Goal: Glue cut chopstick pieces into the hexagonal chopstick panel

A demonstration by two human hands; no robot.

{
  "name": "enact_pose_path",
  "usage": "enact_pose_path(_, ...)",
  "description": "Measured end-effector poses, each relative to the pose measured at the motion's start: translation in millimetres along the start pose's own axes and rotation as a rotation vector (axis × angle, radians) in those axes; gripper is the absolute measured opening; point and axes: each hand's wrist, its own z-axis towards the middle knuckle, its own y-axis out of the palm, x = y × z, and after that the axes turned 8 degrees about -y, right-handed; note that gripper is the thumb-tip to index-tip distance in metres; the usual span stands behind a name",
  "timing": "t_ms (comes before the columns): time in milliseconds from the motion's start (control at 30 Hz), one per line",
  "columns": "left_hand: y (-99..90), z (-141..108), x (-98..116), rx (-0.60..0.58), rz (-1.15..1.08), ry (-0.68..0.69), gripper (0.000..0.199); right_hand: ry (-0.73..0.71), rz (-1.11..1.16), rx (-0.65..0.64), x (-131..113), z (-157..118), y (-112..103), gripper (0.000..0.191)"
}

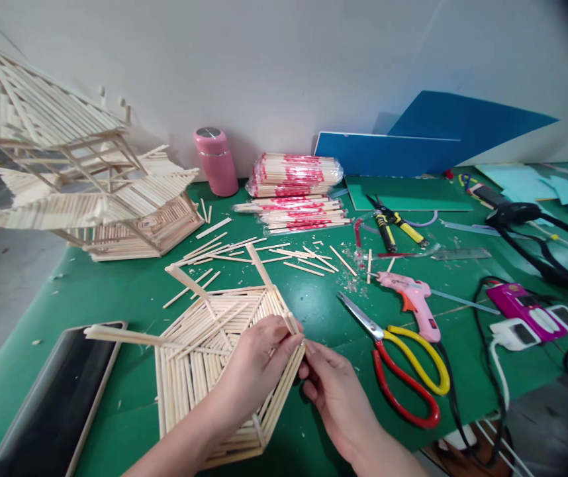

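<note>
A six-sided platform [189,384] built from thin wooden sticks lies in front of me. Short stick posts rise from several of its corners, leaning outward. My left hand [259,364] reaches over the platform, its thumb and fingers closed on a short stick post [290,322] at the right corner. From the right, my right hand [336,391] has its thumb and fingertips closed at that same corner, by the foot of the post. Its grip seems to be on the platform's edge, though the fingers partly hide the spot.
A pagoda-like stick model [130,218] stands back left, near a phone [60,397]. Scissors [383,344], a pink glue gun [410,301] and wire cutters [388,222] lie right. Behind are loose sticks [234,252], wrapped stick bundles [296,175] and a pink flask [215,162]. Cords hang off the right edge.
</note>
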Motion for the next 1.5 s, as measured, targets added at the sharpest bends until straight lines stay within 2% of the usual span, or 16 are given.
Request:
enact_pose_path(633,-1.3,-2.6,2.5,-0.013,-0.005,-0.029,0.018,-0.014,-0.008,-0.005,-0.8,-1.8,0.0,0.017)
enact_pose_path(1100,-5.7,-4.1,7.8,0.001,-0.026,-0.049,0.014,-0.061,0.014,-0.07,3.5,-2.8,-4.0,0.022)
enact_pose_path(1500,-4.1,-3.4,6.6,0.029,-0.033,-0.03,0.014,-0.017,0.099,0.012,4.6,-2.2,-2.2,0.027)
